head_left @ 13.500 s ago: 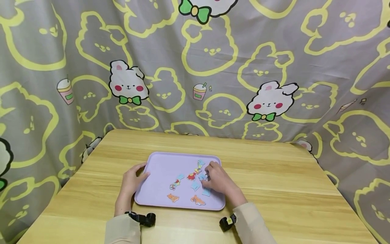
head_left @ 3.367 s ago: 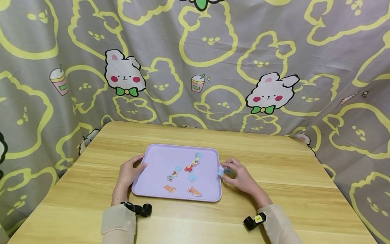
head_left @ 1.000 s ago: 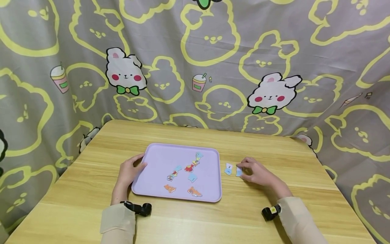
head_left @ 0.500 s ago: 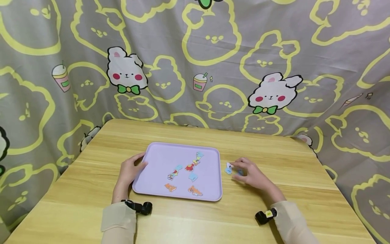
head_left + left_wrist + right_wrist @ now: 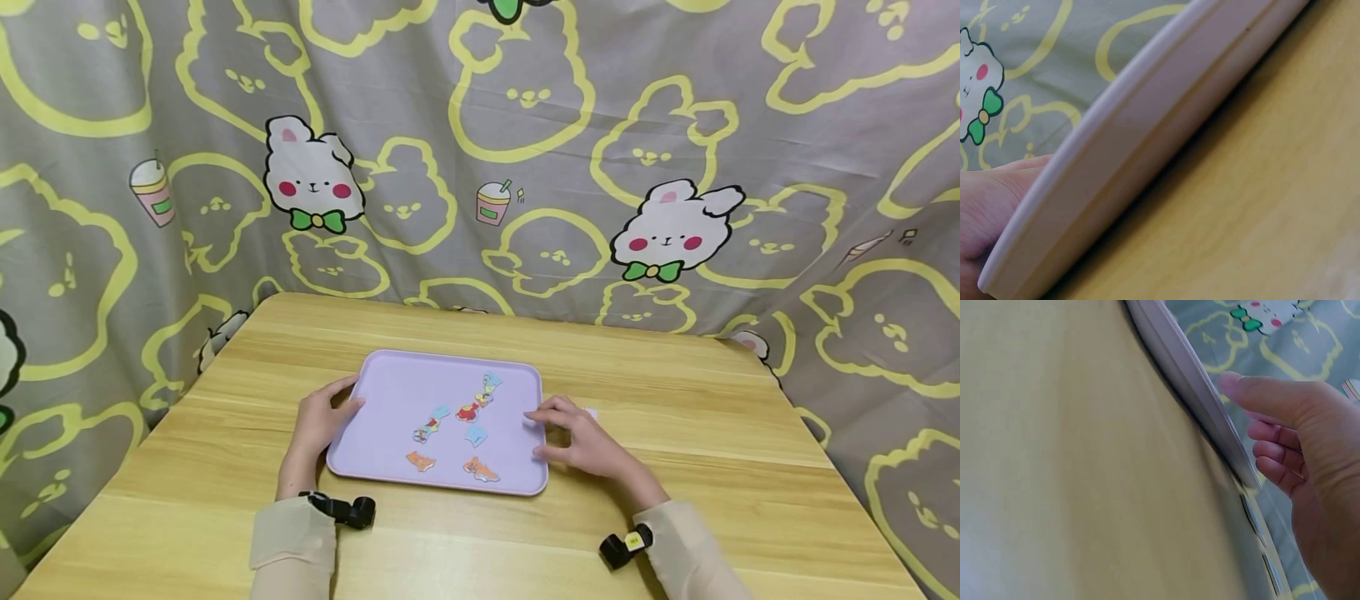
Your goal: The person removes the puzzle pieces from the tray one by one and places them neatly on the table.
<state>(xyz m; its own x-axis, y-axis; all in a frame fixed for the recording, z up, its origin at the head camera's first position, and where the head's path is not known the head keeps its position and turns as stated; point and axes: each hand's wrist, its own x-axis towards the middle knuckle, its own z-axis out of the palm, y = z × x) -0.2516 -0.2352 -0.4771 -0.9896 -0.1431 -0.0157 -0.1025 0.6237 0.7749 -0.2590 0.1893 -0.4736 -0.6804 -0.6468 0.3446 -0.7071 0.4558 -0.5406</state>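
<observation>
My left hand (image 5: 320, 421) grips the left rim of a lilac tray (image 5: 390, 392), thumb over the edge; the left wrist view shows that hand behind the tray's wall (image 5: 1129, 119). My right hand (image 5: 581, 437) reaches over the right rim, thumb and fingers apart with nothing between them. Inside the tray lie a plain blue puzzle piece (image 5: 476, 435), two orange puzzle pieces (image 5: 420, 461), and two colourful strips of puzzle pieces, one with red (image 5: 467, 413) and one with blue ends (image 5: 431, 425). A sliver of a pale puzzle piece (image 5: 590, 412) shows behind the right hand, which hides the rest.
The tray sits on a wooden table (image 5: 675, 400). In the right wrist view, thin piece edges (image 5: 1254, 519) lie on the table past the tray's corner. A grey curtain (image 5: 420, 275) with yellow outlines hangs behind the table.
Earlier, blue pieces went from the tray's right side to the table beside it. Since then my right hand has let go and moved left over the tray's rim. The left hand stays.
</observation>
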